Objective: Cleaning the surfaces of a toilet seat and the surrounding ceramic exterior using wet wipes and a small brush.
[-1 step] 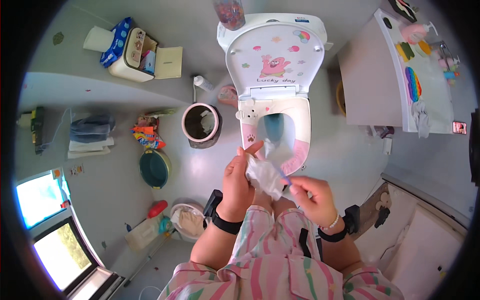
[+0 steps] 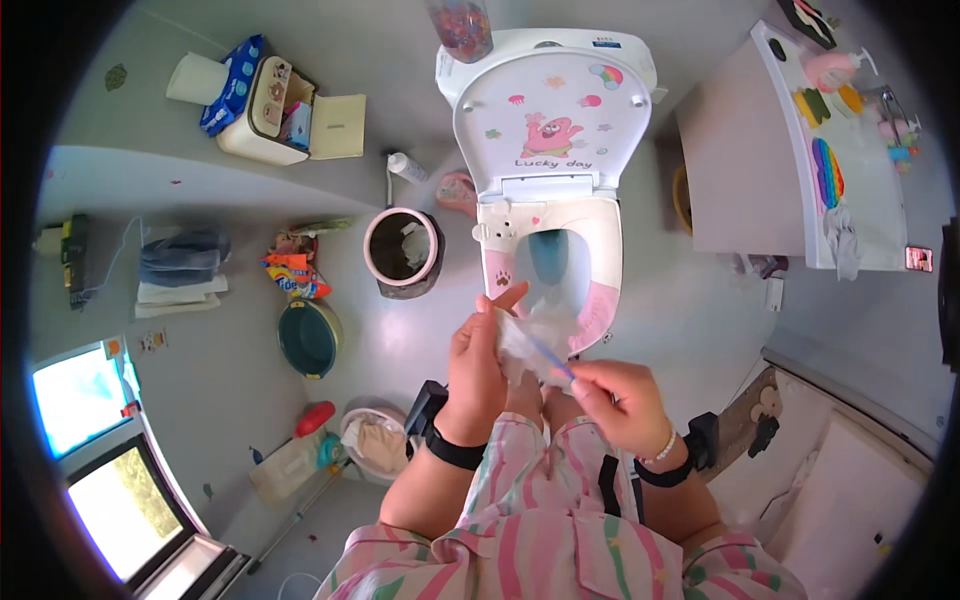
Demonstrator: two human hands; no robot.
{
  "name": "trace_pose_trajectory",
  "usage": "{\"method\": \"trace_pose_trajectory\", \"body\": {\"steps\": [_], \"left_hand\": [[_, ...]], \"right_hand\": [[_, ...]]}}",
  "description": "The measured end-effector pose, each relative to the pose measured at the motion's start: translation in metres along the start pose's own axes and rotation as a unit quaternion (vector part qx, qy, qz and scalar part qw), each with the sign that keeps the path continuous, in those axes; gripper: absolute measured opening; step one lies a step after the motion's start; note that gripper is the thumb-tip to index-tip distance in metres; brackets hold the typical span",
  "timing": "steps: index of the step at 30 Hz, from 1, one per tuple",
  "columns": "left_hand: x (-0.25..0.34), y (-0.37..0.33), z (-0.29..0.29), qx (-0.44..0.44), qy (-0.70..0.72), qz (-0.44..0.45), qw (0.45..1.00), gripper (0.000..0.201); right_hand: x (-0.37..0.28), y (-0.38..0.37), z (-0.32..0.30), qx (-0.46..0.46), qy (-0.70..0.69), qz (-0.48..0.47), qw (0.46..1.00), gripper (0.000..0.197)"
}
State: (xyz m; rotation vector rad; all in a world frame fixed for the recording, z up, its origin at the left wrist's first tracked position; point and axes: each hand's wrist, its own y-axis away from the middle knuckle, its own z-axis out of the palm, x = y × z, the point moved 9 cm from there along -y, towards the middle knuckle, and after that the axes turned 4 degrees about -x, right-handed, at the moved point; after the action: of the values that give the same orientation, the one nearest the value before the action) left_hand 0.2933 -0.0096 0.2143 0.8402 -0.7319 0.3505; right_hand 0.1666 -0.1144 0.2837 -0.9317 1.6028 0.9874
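Left forearm (image 2: 425, 492) rises from lower centre-left, slanting up-right. Left hand (image 2: 472, 375), just below frame centre: upright, fingers partly curled, one fingertip stretched to upper right. Right forearm (image 2: 688, 508) enters lower right of centre, slanting up-left. Right hand (image 2: 628, 402) slightly lower, fingertips pinched, directed left. Hands near, not touching.

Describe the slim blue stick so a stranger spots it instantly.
Start at the open toilet. Just below it in the picture, the person's right hand grips the slim blue stick. Straight and blue, it stands out against the crumpled white material.
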Motion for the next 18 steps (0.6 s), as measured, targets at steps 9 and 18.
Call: {"method": "trace_pose_trajectory", "body": {"steps": [9,18], "left_hand": [[0.015,-0.036,0.008,0.008,-0.147,0.043,0.988,0.053],[-0.068,-0.106,0.07,0.012,-0.008,0.003,1.0,0.047]], "right_hand": [[0.016,-0.046,-0.01,0.045,0.118,0.019,0.992,0.017],[0.108,-0.064,-0.08,0.119,0.057,0.107,0.986,0.009]]}}
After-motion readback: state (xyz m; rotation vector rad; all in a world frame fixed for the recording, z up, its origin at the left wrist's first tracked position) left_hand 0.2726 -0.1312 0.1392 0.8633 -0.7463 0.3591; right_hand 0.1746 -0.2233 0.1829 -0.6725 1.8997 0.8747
